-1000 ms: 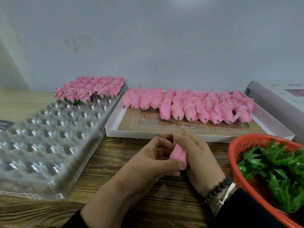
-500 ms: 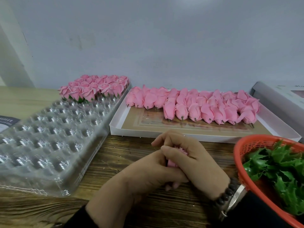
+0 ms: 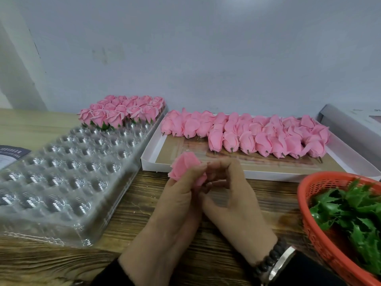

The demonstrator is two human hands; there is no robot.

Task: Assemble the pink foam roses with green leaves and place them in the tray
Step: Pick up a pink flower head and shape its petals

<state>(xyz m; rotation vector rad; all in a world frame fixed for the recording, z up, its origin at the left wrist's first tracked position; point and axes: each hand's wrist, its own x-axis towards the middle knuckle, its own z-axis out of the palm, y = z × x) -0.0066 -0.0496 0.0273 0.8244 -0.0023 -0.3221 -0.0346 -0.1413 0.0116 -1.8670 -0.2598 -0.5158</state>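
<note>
A clear plastic tray [image 3: 61,182] lies at left, finished roses [image 3: 121,112] filling only its far end. Beside it, a left hand [image 3: 177,199] pinches one pink foam rose [image 3: 186,167] over the table; the right hand [image 3: 231,195] curls its fingers at the base (holding anything? cannot tell). Squeezing hard could crush petals.

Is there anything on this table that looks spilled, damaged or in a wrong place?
Nothing stands out. The finished roses sit in the clear tray, unfinished buds lie in the white box, and leaves stay inside the red basket.
</note>
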